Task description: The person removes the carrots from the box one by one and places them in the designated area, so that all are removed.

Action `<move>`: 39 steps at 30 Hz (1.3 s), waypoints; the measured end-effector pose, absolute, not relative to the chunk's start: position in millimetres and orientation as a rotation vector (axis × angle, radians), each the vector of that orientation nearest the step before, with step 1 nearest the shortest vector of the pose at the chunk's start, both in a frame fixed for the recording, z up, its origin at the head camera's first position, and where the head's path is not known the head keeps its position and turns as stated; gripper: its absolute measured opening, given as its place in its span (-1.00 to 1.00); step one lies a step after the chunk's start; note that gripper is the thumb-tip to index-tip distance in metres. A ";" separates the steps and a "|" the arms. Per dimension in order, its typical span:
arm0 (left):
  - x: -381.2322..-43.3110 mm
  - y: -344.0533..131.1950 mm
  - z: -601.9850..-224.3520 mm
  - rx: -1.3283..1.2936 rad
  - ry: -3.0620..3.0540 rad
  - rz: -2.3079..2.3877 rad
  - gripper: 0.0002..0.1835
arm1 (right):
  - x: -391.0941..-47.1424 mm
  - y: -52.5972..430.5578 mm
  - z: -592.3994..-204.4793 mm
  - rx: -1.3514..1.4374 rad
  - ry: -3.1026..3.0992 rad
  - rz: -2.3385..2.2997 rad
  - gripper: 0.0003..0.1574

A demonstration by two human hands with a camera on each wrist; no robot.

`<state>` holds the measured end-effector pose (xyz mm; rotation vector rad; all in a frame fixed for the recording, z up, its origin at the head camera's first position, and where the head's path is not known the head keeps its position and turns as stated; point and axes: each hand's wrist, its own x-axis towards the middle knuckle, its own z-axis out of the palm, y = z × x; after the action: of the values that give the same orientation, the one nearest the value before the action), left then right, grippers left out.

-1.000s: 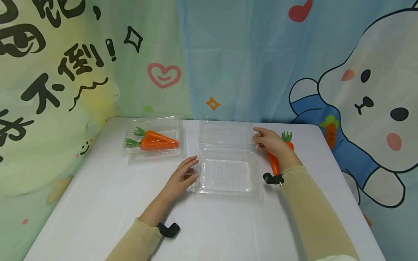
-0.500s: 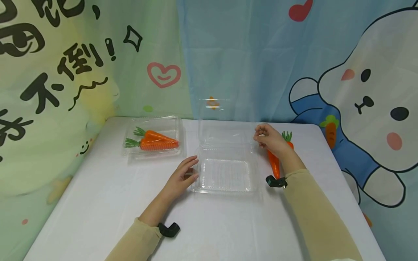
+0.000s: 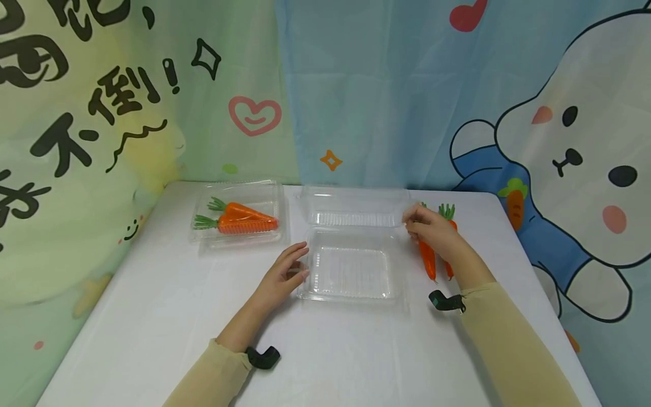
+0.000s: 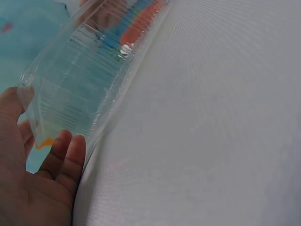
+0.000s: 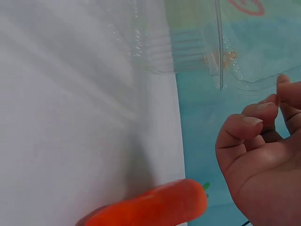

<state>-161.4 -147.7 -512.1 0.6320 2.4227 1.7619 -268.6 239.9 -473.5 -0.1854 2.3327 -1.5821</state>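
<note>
A clear plastic clamshell container (image 3: 351,274) stands on the white table, its hinged lid (image 3: 356,217) folded back at the far side. My left hand (image 3: 280,280) holds the container's left edge; in the left wrist view its thumb (image 4: 11,101) lies at the rim, with other fingers against the outer wall. At the lid's right edge, my right hand (image 3: 429,229) pinches the plastic between thumb and curled fingertips, as the right wrist view shows. Just below that hand lie two orange carrots, one nearer (image 3: 428,260) and one further right (image 3: 450,271), both partly hidden by the hand.
To the left sits another clear container (image 3: 254,195) with two green-topped carrots (image 3: 249,217) inside. The white table (image 3: 152,316) reaches back to a printed cloth backdrop (image 3: 356,85).
The lid tilted up, then came down lower at the back. My right hand shifted right and slightly nearer, uncovering more of the carrots. My left hand stayed at the container's edge.
</note>
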 end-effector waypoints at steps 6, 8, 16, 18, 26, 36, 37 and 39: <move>-162.7 -148.2 -514.3 0.639 2.404 1.783 -0.43 | -243.5 240.3 -466.5 -0.183 2.321 -1.463 -0.67; -163.2 -148.3 -515.1 0.626 2.393 1.792 -0.42 | -234.6 241.6 -466.4 -0.219 2.351 -1.387 -0.59; -162.2 -148.3 -515.3 0.601 2.402 1.789 -0.42 | -200.4 241.3 -476.7 -0.356 2.299 -1.370 -0.32; -162.4 -147.9 -515.3 0.615 2.416 1.784 -0.42 | -191.5 238.9 -478.7 -0.362 2.287 -1.368 -0.22; -161.7 -147.2 -513.3 0.654 2.420 1.784 -0.43 | -165.8 235.9 -489.7 -0.268 2.210 -1.384 0.05; -164.2 -149.0 -518.1 0.670 2.395 1.816 -0.44 | -148.3 232.5 -505.0 -0.307 2.014 -1.554 0.05; -165.6 -149.4 -522.1 0.668 2.390 1.828 -0.45 | -147.7 232.1 -506.0 -0.313 2.005 -1.572 0.03; -168.8 -150.4 -531.2 0.650 2.359 1.884 -0.47 | -146.8 231.7 -507.4 -0.329 1.994 -1.596 0.02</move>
<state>-168.8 -150.4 -531.2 0.6496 2.3590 1.8837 -146.8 231.7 -507.4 -0.3287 1.9940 -1.5963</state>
